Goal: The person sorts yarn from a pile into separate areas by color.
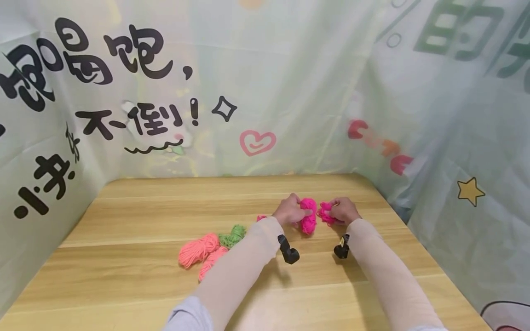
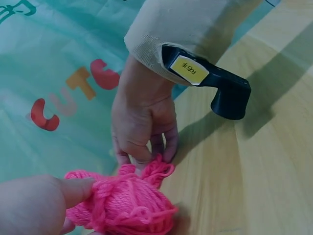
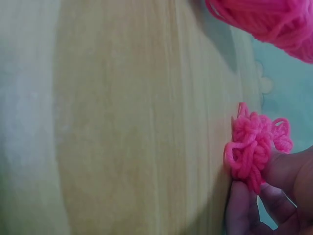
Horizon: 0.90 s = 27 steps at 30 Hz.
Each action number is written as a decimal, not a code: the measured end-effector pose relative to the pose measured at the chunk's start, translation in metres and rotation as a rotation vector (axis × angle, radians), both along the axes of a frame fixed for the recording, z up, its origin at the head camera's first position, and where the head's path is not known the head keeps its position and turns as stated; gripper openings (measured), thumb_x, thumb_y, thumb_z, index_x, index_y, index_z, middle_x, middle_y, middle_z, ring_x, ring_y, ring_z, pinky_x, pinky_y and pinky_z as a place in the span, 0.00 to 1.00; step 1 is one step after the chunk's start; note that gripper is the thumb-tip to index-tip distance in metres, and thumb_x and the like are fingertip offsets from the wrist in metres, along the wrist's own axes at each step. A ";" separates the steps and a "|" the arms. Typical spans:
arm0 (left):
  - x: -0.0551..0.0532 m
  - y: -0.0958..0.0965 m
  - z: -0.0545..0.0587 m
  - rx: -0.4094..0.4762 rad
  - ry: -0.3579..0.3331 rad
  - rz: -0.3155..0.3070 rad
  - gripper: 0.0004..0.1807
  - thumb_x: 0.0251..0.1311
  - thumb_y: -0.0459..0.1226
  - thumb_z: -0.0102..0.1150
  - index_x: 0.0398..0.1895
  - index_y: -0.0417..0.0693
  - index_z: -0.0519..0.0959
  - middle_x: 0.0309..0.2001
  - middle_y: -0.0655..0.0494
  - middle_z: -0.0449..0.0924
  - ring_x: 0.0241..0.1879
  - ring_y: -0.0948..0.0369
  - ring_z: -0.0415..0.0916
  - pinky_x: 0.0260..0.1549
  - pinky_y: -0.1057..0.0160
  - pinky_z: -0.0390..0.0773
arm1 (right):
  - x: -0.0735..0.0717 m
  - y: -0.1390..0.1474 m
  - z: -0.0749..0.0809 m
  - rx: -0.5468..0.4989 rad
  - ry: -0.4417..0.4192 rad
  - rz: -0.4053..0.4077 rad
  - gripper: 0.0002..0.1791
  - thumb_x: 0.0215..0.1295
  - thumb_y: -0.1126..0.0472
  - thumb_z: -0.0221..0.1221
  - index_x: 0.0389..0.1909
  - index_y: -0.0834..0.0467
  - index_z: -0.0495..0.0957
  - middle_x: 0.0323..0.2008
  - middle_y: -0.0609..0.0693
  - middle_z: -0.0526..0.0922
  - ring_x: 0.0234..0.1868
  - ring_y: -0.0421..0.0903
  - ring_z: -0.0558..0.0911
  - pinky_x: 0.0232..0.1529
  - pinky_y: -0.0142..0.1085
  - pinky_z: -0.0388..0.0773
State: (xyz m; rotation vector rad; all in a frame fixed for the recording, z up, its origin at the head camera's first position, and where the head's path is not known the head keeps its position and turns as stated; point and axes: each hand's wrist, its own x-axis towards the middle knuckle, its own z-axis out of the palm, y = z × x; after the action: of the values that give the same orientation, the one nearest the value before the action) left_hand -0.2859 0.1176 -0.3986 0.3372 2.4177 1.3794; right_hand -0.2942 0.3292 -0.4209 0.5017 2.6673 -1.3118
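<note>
Toward the back right of the table, my left hand (image 1: pixel 290 210) grips a bright pink yarn skein (image 1: pixel 308 218), the thumb laid over its side. In the left wrist view, the wound strands of this skein (image 2: pixel 134 205) fill the lower middle. Just to its right, my right hand (image 1: pixel 347 210) pinches a smaller looped bundle of pink yarn (image 1: pixel 325 214). Seen from the right wrist, the thumb presses on this knotted bundle (image 3: pixel 252 149) with fingers beneath it, close over the wood. The skein and the bundle are side by side.
Left of my left forearm lie two coral yarn skeins (image 1: pixel 198 250) and a green yarn bundle (image 1: pixel 233 236); the sleeve partly covers one coral skein. Another bit of pink yarn (image 1: pixel 261 217) peeks out behind the left cuff. A printed cloth (image 1: pixel 290 92) surrounds the wooden table (image 1: pixel 136 197).
</note>
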 end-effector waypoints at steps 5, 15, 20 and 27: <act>0.003 0.010 -0.008 -0.003 0.025 0.049 0.23 0.62 0.46 0.64 0.48 0.43 0.67 0.37 0.47 0.73 0.19 0.55 0.76 0.23 0.58 0.81 | 0.001 0.002 0.000 0.018 -0.010 0.016 0.15 0.62 0.68 0.60 0.49 0.65 0.75 0.35 0.57 0.76 0.26 0.43 0.78 0.25 0.35 0.80; 0.005 0.028 -0.023 -0.009 0.088 0.169 0.19 0.64 0.45 0.62 0.46 0.43 0.66 0.31 0.48 0.73 0.20 0.58 0.76 0.24 0.64 0.76 | 0.001 0.002 0.000 0.037 0.012 0.027 0.15 0.62 0.69 0.59 0.50 0.65 0.75 0.38 0.57 0.74 0.29 0.44 0.76 0.25 0.35 0.79; 0.007 0.032 -0.022 -0.049 0.131 0.171 0.14 0.64 0.41 0.62 0.44 0.45 0.69 0.35 0.48 0.74 0.36 0.56 0.73 0.38 0.61 0.75 | 0.000 0.002 -0.001 0.014 0.011 0.025 0.16 0.62 0.67 0.62 0.49 0.66 0.75 0.36 0.56 0.74 0.28 0.43 0.76 0.24 0.34 0.79; 0.010 0.038 -0.019 -0.065 0.208 0.155 0.07 0.62 0.35 0.61 0.41 0.46 0.75 0.36 0.50 0.77 0.41 0.55 0.74 0.41 0.62 0.75 | 0.001 0.003 -0.001 -0.014 0.009 0.011 0.16 0.62 0.67 0.63 0.50 0.66 0.74 0.34 0.56 0.75 0.25 0.43 0.77 0.24 0.35 0.79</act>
State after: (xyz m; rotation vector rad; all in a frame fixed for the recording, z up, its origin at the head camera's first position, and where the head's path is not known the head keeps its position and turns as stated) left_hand -0.2758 0.1554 -0.4173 0.2951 2.7032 1.3866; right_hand -0.2935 0.3325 -0.4214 0.4800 2.6619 -1.3322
